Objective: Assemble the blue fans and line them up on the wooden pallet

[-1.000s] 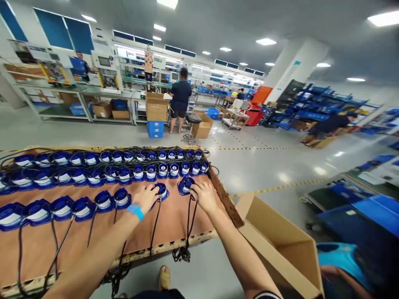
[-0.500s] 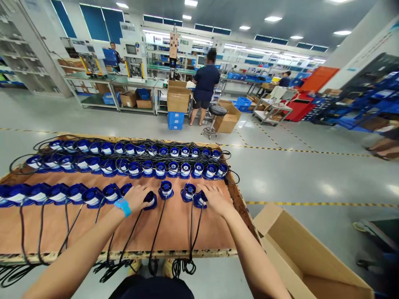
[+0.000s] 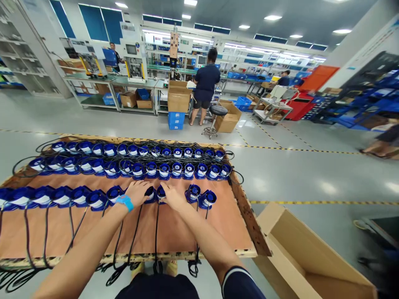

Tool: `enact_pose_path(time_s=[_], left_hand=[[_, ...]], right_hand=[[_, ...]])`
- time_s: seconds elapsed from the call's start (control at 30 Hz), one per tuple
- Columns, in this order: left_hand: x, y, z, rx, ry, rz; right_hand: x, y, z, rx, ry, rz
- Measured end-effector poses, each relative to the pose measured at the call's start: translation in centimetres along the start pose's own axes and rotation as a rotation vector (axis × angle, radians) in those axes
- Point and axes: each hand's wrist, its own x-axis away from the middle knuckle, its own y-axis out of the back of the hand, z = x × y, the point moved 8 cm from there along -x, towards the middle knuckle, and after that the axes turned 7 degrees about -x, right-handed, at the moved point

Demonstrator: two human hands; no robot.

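Blue round housings with white labels and black cables stand in rows on a brown-covered wooden tray (image 3: 215, 232). My left hand (image 3: 137, 194), with a blue band at its wrist, curls over one blue housing (image 3: 150, 194) in the front row and partly hides it. Just right of it, my right hand (image 3: 173, 197) grips another blue housing (image 3: 161, 192) between thumb and fingers; the two housings stand close together. Farther right, two blue housings, one upright (image 3: 193, 192) and one slightly tilted (image 3: 208, 199), stand apart from my hands.
Black cables (image 3: 156, 232) run over the tray's front edge and hang in coils. An open cardboard box (image 3: 299, 241) stands to the right. Across the aisle, a person (image 3: 207, 79) stands at a workbench beside a stool (image 3: 218, 110). Another person's legs (image 3: 378, 143) show at the far right.
My right hand has moved left from the rightmost housings to the one beside my left hand. That housing now sits closer to the left-hand one. My left hand stays about where it was.
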Motion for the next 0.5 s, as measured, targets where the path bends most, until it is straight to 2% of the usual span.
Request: enact_pose_path(time_s=[0.07, 0.13, 0.2, 0.27, 0.33, 0.4, 0.47, 0.5], left_hand=[[-0.2, 1.0, -0.4, 0.024, -0.001, -0.021], [-0.9, 2.6, -2.1, 0.068, -0.039, -0.107], [-2.2, 4.0, -5.5, 0.107, -0.146, -0.201], [-4.3, 4.1, -10.3, 0.111, -0.285, -0.222], [-6.6, 3.0, -15.3, 0.104, -0.373, -0.182], [-8.7, 1.4, -18.9, 0.108, -0.393, -0.131], [-10.0, 0.0, -20.6, 0.122, -0.400, -0.097], [-10.3, -0.5, -20.6, 0.125, -0.415, -0.086]], right_hand=[[1.6, 1.7, 0.2, -0.058, 0.073, -0.043], [4.8, 5.5, -1.4, -0.103, 0.125, -0.194], [9.2, 9.9, -5.0, -0.078, 0.040, -0.389], [13.3, 12.3, -9.4, -0.013, -0.151, -0.438], [15.8, 12.2, -12.7, 0.002, -0.305, -0.375], [16.5, 10.9, -14.4, -0.064, -0.364, -0.355], [15.9, 9.6, -15.1, -0.155, -0.370, -0.399], [15.4, 9.1, -15.3, -0.190, -0.372, -0.423]])
